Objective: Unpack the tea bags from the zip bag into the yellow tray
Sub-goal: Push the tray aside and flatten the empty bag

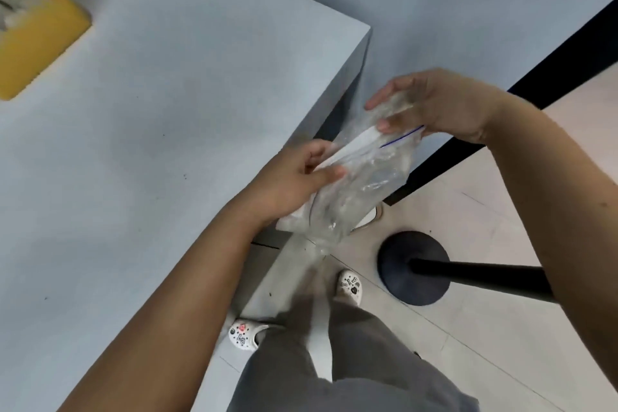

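The fingers [384, 99] of the right hand [438, 104], in the centre right of the frame, are narrowed to a pinch. Thumb and fingertips close on the top edge of a clear plastic zip bag [361, 184], beside its thin blue zip line [401, 136]. The left hand [291, 181], lower and nearer the centre, has its fingers curled round the other side of the bag's mouth, with the thumb lying along the plastic. Between the two hands the bag hangs slanted, its crumpled bottom pointing toward the lower centre of the frame. Pale shapes show through the plastic near the bottom, too blurred to identify.

The bag is held in the air just beyond the corner of a pale blue-grey desk [167, 144], over the floor rather than the desk top. The left forearm crosses the desk's near edge from the lower left.

At the upper left edge of the frame, well apart from the bag, a yellow tray [40, 53] sits on the desk, cut off by the frame. Whitish tea bags [16, 0] lie inside it.

Below the hands is a light tiled floor [501, 361]. On it stands a round dark stand base [414, 267] with a black pole [478, 278] running toward the right. The person's grey trousers [351, 361] and two white decorated shoes [242, 334] fill the lower centre.
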Motion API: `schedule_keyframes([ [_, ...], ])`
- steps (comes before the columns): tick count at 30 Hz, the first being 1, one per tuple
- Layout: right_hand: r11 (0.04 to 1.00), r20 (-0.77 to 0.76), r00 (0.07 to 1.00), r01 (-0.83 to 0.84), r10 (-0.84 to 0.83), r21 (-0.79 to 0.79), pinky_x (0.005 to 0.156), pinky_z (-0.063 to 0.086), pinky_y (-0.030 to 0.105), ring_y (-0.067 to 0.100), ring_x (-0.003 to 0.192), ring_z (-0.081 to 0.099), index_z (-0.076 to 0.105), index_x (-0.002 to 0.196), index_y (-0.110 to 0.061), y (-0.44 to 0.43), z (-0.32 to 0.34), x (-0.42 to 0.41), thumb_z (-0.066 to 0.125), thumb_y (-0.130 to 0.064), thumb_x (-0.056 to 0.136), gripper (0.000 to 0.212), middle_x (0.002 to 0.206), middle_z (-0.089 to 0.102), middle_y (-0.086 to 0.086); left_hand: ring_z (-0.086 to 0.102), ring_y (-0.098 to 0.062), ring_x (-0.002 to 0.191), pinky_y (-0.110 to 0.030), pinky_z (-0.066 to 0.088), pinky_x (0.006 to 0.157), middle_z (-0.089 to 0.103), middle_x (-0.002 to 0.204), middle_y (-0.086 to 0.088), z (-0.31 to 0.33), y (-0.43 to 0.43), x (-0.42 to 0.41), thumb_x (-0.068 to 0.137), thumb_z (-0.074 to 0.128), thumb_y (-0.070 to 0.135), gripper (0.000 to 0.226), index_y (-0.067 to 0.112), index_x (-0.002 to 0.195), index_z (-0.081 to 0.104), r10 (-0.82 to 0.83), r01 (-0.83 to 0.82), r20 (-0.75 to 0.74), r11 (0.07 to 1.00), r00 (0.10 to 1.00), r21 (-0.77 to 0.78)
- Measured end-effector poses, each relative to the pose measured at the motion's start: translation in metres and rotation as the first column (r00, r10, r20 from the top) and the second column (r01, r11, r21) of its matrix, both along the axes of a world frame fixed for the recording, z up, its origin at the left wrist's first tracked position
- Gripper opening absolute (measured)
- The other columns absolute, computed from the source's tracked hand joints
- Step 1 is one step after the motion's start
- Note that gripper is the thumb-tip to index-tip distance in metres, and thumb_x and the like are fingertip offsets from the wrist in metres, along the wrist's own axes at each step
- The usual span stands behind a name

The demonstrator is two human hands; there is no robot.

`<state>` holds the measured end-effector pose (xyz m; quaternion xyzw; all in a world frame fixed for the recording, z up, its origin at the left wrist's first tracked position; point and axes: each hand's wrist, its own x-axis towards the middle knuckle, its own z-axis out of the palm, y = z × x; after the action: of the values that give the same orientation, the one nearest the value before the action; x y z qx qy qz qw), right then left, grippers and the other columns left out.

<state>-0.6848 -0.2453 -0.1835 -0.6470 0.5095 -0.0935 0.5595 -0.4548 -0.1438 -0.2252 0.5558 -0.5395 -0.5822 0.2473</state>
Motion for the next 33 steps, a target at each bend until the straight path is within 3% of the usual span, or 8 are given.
schedule_keyframes([
  [3, 0.996, -0.054, 0.995, 0.081, -0.084, -0.047, 0.073, 0.057, 0.031, 0.016, 0.078, 0.066, 0.074, 0.098, -0.023, 0.003, -0.027, -0.032, 0.081, -0.011, 0.075, 0.027, 0.095, 0.071, 0.007, 0.069, -0.017, 0.105, -0.044, 0.052, 0.099, 0.074, 0.111, 0.002, -0.046, -0.011, -0.029, 0.090, 0.069, 0.040, 0.034, 0.022, 0.119, 0.067, -0.056, 0.057, 0.106, 0.998, 0.993, -0.007],
  [8, 0.965, -0.171, 0.959, 0.193, -0.224, -0.178, 0.056, 0.044, 0.010, 0.004, 0.067, 0.057, 0.071, 0.093, -0.024, 0.002, -0.114, -0.054, 0.081, -0.016, 0.076, 0.022, 0.083, 0.065, -0.010, 0.064, -0.009, 0.093, -0.010, 0.048, 0.082, 0.071, 0.114, -0.005, -0.141, -0.033, -0.055, 0.089, 0.074, 0.018, 0.033, 0.008, 0.120, 0.068, 0.030, -0.042, 0.141, 0.996, 0.990, 0.083],
  [12, 0.946, -0.252, 0.920, 0.252, -0.299, -0.205, 0.043, 0.035, 0.003, 0.006, 0.066, 0.055, 0.070, 0.096, -0.025, 0.012, -0.188, -0.052, 0.078, -0.017, 0.078, 0.021, 0.081, 0.062, -0.008, 0.061, -0.011, 0.098, -0.009, 0.047, 0.085, 0.068, 0.112, -0.005, -0.213, -0.047, -0.063, 0.087, 0.076, 0.014, 0.038, 0.005, 0.123, 0.067, -0.014, -0.027, 0.199, 0.980, 0.980, 0.199],
  [15, 0.921, -0.279, 0.889, 0.297, -0.363, -0.250, 0.059, 0.042, 0.010, 0.012, 0.077, 0.058, 0.069, 0.096, -0.026, 0.020, -0.240, -0.048, 0.076, -0.018, 0.077, 0.021, 0.087, 0.066, -0.004, 0.063, -0.015, 0.103, -0.025, 0.050, 0.096, 0.069, 0.117, -0.010, -0.261, -0.058, -0.056, 0.085, 0.078, 0.015, 0.042, 0.009, 0.124, 0.065, -0.052, -0.018, 0.239, 0.959, 0.970, 0.283],
  [18, 0.902, -0.331, 0.854, 0.309, -0.403, -0.300, 0.074, 0.046, 0.024, 0.018, 0.082, 0.061, 0.068, 0.097, -0.026, 0.030, -0.293, -0.056, 0.073, -0.020, 0.078, 0.021, 0.090, 0.068, -0.005, 0.061, -0.012, 0.102, -0.012, 0.046, 0.081, 0.066, 0.114, -0.006, -0.301, -0.075, -0.049, 0.084, 0.079, 0.014, 0.045, 0.011, 0.126, 0.064, -0.050, -0.043, 0.323, 0.960, 0.945, 0.277],
  [20, 0.889, -0.366, 0.822, 0.328, -0.436, -0.321, 0.081, 0.048, 0.031, 0.024, 0.088, 0.063, 0.066, 0.100, -0.026, 0.039, -0.324, -0.064, 0.071, -0.022, 0.079, 0.021, 0.094, 0.071, -0.003, 0.059, -0.010, 0.103, -0.015, 0.043, 0.082, 0.065, 0.121, -0.006, -0.323, -0.085, -0.048, 0.085, 0.077, 0.015, 0.046, 0.011, 0.129, 0.062, -0.051, -0.056, 0.374, 0.961, 0.926, 0.270],
  [25, 0.844, -0.403, 0.745, 0.426, -0.532, -0.326, 0.078, 0.046, 0.033, 0.035, 0.091, 0.061, 0.064, 0.105, -0.025, 0.051, -0.387, -0.078, 0.065, -0.023, 0.083, 0.022, 0.095, 0.071, 0.005, 0.055, -0.020, 0.126, -0.018, 0.037, 0.091, 0.056, 0.141, -0.007, -0.385, -0.102, -0.062, 0.087, 0.076, 0.023, 0.062, 0.013, 0.142, 0.050, -0.152, -0.006, 0.489, 0.952, 0.859, 0.306],
  [33, 0.775, -0.381, 0.675, 0.543, -0.632, -0.324, 0.085, 0.048, 0.040, 0.034, 0.094, 0.061, 0.064, 0.109, -0.023, 0.051, -0.448, -0.074, 0.057, -0.019, 0.085, 0.025, 0.100, 0.072, 0.003, 0.030, -0.030, 0.145, -0.045, 0.034, 0.114, 0.022, 0.162, -0.004, -0.476, -0.132, -0.083, 0.079, 0.077, 0.047, 0.101, 0.025, 0.157, 0.018, -0.263, 0.088, 0.660, 0.954, 0.703, 0.286],
])
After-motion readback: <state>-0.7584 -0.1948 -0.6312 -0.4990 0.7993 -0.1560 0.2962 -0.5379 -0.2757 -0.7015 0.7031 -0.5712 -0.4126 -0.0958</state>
